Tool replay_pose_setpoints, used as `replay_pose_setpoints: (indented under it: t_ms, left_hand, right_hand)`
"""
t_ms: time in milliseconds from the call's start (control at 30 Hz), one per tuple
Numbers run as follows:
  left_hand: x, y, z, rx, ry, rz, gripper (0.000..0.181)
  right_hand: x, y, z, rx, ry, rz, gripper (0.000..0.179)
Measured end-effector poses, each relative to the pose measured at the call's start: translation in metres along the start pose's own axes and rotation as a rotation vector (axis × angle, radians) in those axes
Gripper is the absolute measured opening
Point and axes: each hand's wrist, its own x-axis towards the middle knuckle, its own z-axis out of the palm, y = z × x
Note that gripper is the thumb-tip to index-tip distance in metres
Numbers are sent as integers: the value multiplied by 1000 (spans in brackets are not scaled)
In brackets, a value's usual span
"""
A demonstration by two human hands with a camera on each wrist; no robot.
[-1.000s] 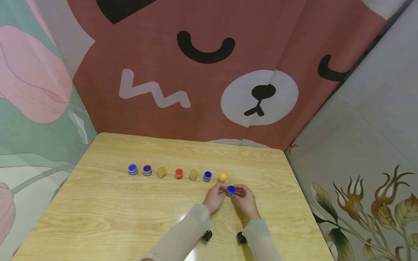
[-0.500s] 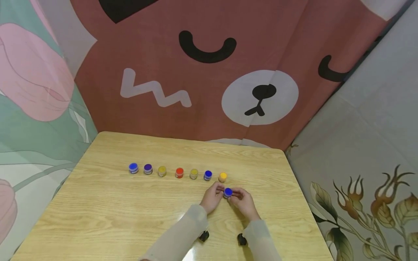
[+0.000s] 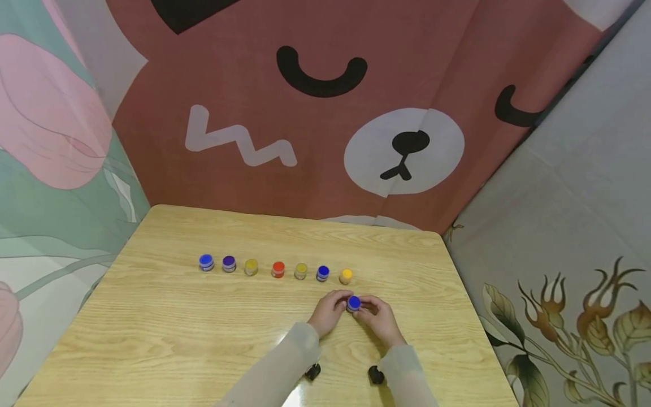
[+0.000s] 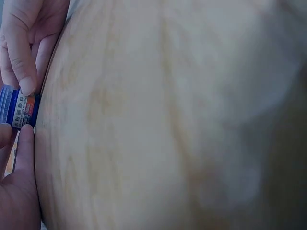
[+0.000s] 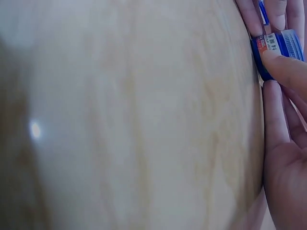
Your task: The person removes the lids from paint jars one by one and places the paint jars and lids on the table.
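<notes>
A small blue-lidded paint jar (image 3: 353, 303) is held between both hands near the table's right half. My left hand (image 3: 327, 314) pinches it from the left, while the right hand (image 3: 380, 320) grips its other side with thumb and fingers. In the left wrist view, the jar (image 4: 21, 108) lies sideways across the picture at the left border, its printed label facing the camera. The right wrist view has the same jar (image 5: 276, 52) at upper right, with the right thumb (image 5: 288, 72) across its label. Fingertips cover parts of its sides.
Behind the hands runs a row of paint jars: light blue (image 3: 206, 262), purple (image 3: 229, 264), mustard (image 3: 251, 267), red (image 3: 278, 269), another mustard (image 3: 301, 271), dark blue (image 3: 322, 273) and orange-yellow (image 3: 346, 276). Printed curtains stand behind the wooden table (image 3: 168, 339).
Both hands have shifted slightly left and toward the body, carrying the blue-lidded paint jar away from the row. The jars in the row keep their places.
</notes>
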Motion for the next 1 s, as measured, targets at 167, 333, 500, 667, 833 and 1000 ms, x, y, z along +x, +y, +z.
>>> replay_pose_setpoints:
  t_ms: [167,333,500,667,833,1000]
  left_hand:
    - [-1,1,-2,52,-4,34,33]
    - [0,-4,-1,50,4,31,32]
    - [0,-7,1,-8,3,1,28]
    - [-2,-8,2,-75,6,-7,22]
    - [-2,-6,1,-83,-4,10,28]
    - [-2,-1,-1,23,-22,21,35]
  right_hand:
    - [1,1,0,-5,-1,-22,33]
    - [0,0,0,-7,6,-10,32]
    - [-1,-2,0,-8,15,23,30]
    - [-1,-2,1,12,28,34,30]
    - [-1,-3,1,-1,32,39,30]
    - [-4,-13,0,-19,18,54,31]
